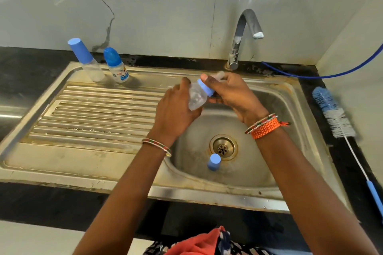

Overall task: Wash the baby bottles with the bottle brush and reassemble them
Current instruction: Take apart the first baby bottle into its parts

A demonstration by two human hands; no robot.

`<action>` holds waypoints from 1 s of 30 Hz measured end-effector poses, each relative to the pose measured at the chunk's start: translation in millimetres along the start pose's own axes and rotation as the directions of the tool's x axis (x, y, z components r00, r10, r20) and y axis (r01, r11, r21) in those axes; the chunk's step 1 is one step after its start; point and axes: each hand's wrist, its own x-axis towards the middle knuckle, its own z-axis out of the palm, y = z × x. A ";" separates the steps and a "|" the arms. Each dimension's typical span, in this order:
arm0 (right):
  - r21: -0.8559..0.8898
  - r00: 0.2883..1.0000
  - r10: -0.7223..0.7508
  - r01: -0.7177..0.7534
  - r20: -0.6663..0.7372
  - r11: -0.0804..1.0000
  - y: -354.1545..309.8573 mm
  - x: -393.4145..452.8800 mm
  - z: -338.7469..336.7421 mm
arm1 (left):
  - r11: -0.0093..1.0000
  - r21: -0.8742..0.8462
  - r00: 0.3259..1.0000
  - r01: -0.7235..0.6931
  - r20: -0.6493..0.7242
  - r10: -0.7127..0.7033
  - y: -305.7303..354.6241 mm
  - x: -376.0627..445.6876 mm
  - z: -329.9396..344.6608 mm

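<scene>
Bottle (195, 97) is held tilted above the sink (290, 109): left hand (176, 109) clenched round the body to brace it, right hand (230, 93) grasping the blue collar (205, 87), likely for unscrewing. Cap (214, 161) is parked by the drain (223, 147); brush (335, 114) is left on the tabletop (352, 172).

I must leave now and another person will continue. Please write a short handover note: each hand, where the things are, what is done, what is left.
Left hand grips the clear bottle body; right hand grips its blue collar, over the sink basin.
Blue cap stands near the drain.
Two capped bottles stand on the drainboard.
Bottle brush lies on the right counter, unused.
Left: brushing, reassembly.
</scene>
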 end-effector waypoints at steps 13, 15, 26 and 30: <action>-0.319 0.981 0.108 -0.052 0.159 0.946 10.3 1.0 -23.9 | 0.984 0.133 0.972 0.117 0.190 -0.141 4.1 -14.7 8.2; -0.208 0.950 0.097 -0.035 0.298 0.978 9.4 0.8 -37.1 | 0.966 -0.135 0.916 0.219 0.370 -0.156 -5.5 -8.3 4.4; 0.167 0.975 0.214 -0.221 0.062 0.961 19.4 -1.7 -3.3 | 0.950 0.240 0.979 0.201 -0.031 -0.199 4.4 -11.4 8.8; 0.155 0.969 0.225 -0.207 -0.104 0.966 28.6 2.5 8.3 | 0.851 0.516 0.987 0.096 -0.159 -0.015 9.1 -25.6 25.4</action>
